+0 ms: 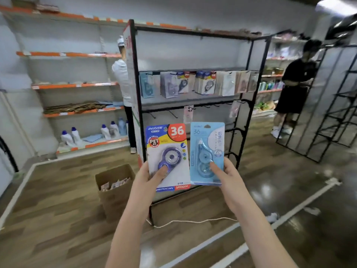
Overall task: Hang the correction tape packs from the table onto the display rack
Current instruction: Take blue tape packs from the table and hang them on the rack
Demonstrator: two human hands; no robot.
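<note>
"36", "PET", "SMOOTH" on left pack

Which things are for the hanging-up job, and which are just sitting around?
For the job:
- white correction tape pack, held by left hand
- light blue correction tape pack, held by right hand
- black display rack

Just about:
- cardboard box
- white bottles
- white cord

left hand: fingers hidden behind the purple correction tape pack; only the thumb shows.
right hand: fingers hidden behind the blue correction tape pack.
hanging packs on the display rack: blurred, print unreadable.
cardboard box: contents too blurred to tell.
forearms: cut off by the bottom edge.
</note>
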